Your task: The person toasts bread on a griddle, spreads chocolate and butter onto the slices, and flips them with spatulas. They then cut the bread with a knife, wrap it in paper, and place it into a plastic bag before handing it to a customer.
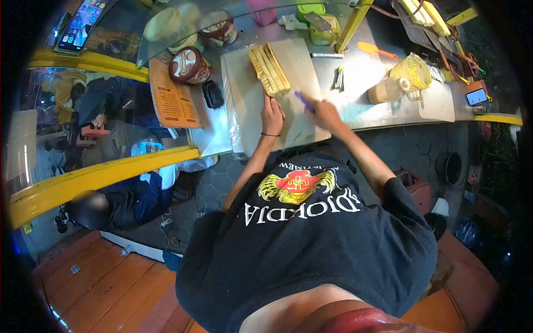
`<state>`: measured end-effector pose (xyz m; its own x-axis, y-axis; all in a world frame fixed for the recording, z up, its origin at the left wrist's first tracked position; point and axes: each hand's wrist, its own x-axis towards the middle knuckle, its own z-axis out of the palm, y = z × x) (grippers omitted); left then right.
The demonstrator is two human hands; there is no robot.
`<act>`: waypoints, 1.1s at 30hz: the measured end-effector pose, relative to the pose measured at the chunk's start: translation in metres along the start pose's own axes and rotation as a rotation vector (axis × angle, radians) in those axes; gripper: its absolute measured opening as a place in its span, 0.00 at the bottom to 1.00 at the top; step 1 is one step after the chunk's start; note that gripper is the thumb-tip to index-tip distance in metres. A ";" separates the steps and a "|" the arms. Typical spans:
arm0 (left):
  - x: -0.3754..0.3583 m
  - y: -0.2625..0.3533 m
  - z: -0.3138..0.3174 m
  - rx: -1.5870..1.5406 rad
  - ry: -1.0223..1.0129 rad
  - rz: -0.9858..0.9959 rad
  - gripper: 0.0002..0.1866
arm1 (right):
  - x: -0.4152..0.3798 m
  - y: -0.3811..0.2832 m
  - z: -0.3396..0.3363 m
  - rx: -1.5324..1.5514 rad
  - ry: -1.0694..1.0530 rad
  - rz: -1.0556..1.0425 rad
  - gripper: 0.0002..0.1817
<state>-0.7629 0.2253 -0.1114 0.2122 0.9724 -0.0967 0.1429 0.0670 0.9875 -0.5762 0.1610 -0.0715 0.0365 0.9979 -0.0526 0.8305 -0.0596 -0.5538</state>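
Note:
A long toasted bread (268, 67), with lengthwise lines along it, lies on a pale board (305, 61) on the metal counter. My left hand (272, 116) is at the near end of the bread, its fingertips touching that end. To the right of the bread, my right hand (326, 115) is closed round a purple-handled tool (305, 102), held above the board. The tool's far end is too blurred to make out.
Left of the board are a black object (212, 94), an orange menu sheet (172, 94) and brown-and-white tubs (189, 65). To the right are an orange spatula (377, 51), a bottle (388, 90) and a yellow-stained container (411, 72). A person (122, 205) sits at the left.

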 end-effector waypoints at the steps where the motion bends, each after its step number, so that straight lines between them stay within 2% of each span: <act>1: -0.002 0.011 -0.003 0.167 -0.020 0.066 0.26 | -0.006 -0.009 -0.001 0.145 0.003 0.001 0.30; 2: 0.000 0.011 -0.009 0.164 -0.022 0.079 0.26 | -0.013 -0.017 -0.002 0.288 0.004 0.004 0.30; 4: 0.009 0.024 -0.020 0.503 -0.063 0.268 0.26 | -0.016 -0.025 -0.002 0.572 -0.032 0.107 0.29; 5: 0.013 0.027 -0.022 0.605 -0.017 0.454 0.27 | -0.017 -0.028 0.000 0.774 -0.103 0.202 0.28; 6: 0.011 0.053 -0.022 0.609 -0.021 0.444 0.27 | -0.023 -0.032 -0.002 0.780 -0.110 0.208 0.28; 8: 0.015 0.092 -0.018 0.824 -0.242 0.227 0.28 | -0.030 -0.033 -0.008 1.153 -0.155 0.299 0.25; 9: 0.016 0.090 -0.014 0.953 -0.281 0.284 0.32 | -0.038 -0.018 -0.004 1.147 -0.210 0.285 0.23; 12: 0.013 0.075 -0.005 0.892 -0.301 0.300 0.32 | -0.094 -0.001 -0.047 1.177 -0.258 0.444 0.20; 13: 0.016 0.050 -0.009 0.785 -0.209 0.472 0.30 | -0.114 0.002 -0.064 1.073 -0.250 0.470 0.21; 14: 0.015 0.050 -0.015 0.785 -0.207 0.472 0.30 | -0.132 0.010 -0.075 0.971 -0.234 0.436 0.23; 16: 0.006 0.050 -0.033 0.337 -0.180 0.036 0.29 | -0.152 0.003 -0.088 0.962 -0.216 0.479 0.24; 17: 0.007 0.027 -0.039 0.331 -0.042 0.007 0.27 | -0.156 -0.002 -0.087 0.825 -0.199 0.479 0.24; 18: 0.006 0.017 -0.044 0.333 -0.042 0.001 0.27 | -0.157 -0.007 -0.087 0.688 -0.179 0.475 0.25; 19: 0.004 0.010 -0.050 0.212 0.017 -0.092 0.26 | -0.151 -0.017 -0.085 0.408 -0.125 0.317 0.26; 20: 0.000 0.004 -0.054 0.090 0.077 -0.185 0.25 | -0.146 -0.030 -0.085 0.412 -0.131 0.321 0.26; 22: -0.005 -0.001 -0.051 0.018 0.077 -0.195 0.24 | -0.133 -0.051 -0.086 0.249 -0.165 0.223 0.27; 24: -0.010 -0.003 -0.047 -0.184 0.144 -0.206 0.25 | -0.110 -0.057 -0.078 0.240 -0.185 0.202 0.26; 27: -0.006 -0.009 -0.048 -0.290 0.188 -0.257 0.24 | -0.076 -0.061 -0.074 0.208 -0.246 0.173 0.26; 29: -0.013 0.001 -0.057 -0.234 0.161 -0.277 0.24 | -0.066 -0.048 -0.069 0.283 -0.198 0.025 0.26; 30: -0.015 0.007 -0.061 -0.180 0.131 -0.295 0.25 | -0.066 -0.043 -0.075 0.285 -0.190 0.015 0.26; 33: -0.030 0.013 -0.061 -0.192 0.110 -0.284 0.26 | -0.069 -0.030 -0.103 0.688 -0.153 0.319 0.24</act>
<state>-0.8260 0.2106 -0.0878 0.0837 0.9266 -0.3666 -0.0053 0.3683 0.9297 -0.5464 0.0961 0.0343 0.0967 0.9188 -0.3828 0.2584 -0.3946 -0.8818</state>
